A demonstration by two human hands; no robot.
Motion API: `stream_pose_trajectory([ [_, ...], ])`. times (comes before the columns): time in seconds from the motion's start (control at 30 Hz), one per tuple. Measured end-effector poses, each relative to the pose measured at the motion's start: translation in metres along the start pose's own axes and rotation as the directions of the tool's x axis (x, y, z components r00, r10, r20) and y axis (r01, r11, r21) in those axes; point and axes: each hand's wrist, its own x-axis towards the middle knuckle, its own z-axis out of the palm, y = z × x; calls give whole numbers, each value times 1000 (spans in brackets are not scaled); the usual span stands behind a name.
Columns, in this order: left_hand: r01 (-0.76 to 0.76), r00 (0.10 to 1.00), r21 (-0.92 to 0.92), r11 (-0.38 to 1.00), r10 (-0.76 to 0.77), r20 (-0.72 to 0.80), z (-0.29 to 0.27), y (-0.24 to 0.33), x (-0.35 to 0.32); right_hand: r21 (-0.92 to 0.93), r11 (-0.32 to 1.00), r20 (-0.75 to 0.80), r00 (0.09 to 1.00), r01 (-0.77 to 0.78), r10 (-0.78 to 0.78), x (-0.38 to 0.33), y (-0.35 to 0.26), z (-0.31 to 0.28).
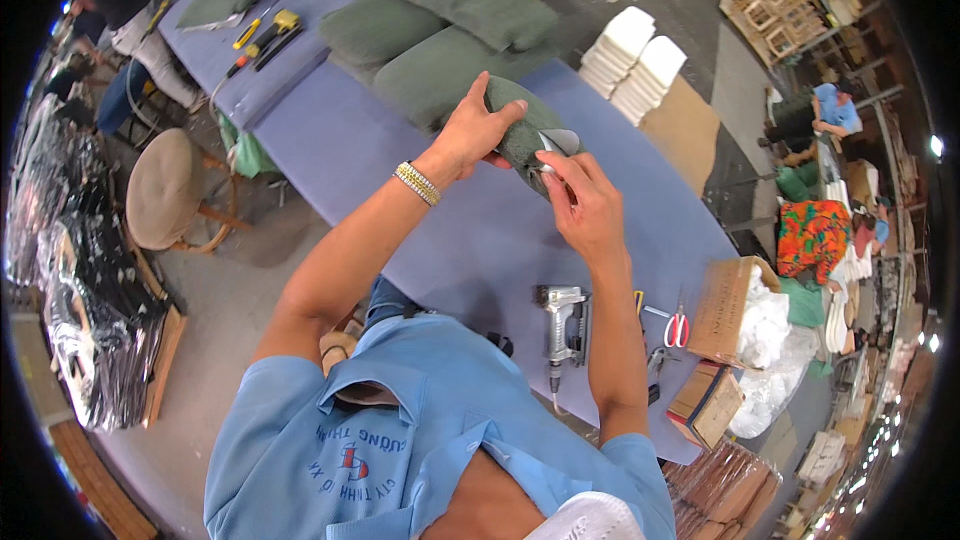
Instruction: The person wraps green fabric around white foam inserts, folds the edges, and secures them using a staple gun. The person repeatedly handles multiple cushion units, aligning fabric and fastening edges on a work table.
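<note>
A dark green padded cushion [520, 145] is held up over the blue-covered table [420, 240], its underside partly turned toward me. My left hand [468, 135] grips its left side, thumb and index finger spread over the fabric. On the near right edge, my right hand [588, 205] pinches a bit of the cushion's edge beside a pale flap [560, 140]. The fingertips hide exactly what is between them. Just beyond my left hand lie several more green cushions [470, 0], piled on the table. Below my right forearm, a silver pneumatic staple gun [563, 325] rests on the tabletop.
Red-handled scissors [677, 330] lie at the table's right end, near a cardboard box [718, 310] and a smaller box [706, 404]. Yellow-and-black tools [268, 40] lie at far left. White stacked pads [632, 60] stand beyond the table. A round stool [168, 188] is on the left.
</note>
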Motion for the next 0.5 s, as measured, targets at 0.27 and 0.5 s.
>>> stream_pose_trajectory([
  [0.27,-220,934,-286,933,286,216,65,2,34,-195,970,-124,977,144,-170,37,52,-53],
  [0.5,-418,779,-359,834,533,331,142,-69,28,-286,950,-208,960,125,-189,40,81,-87],
])
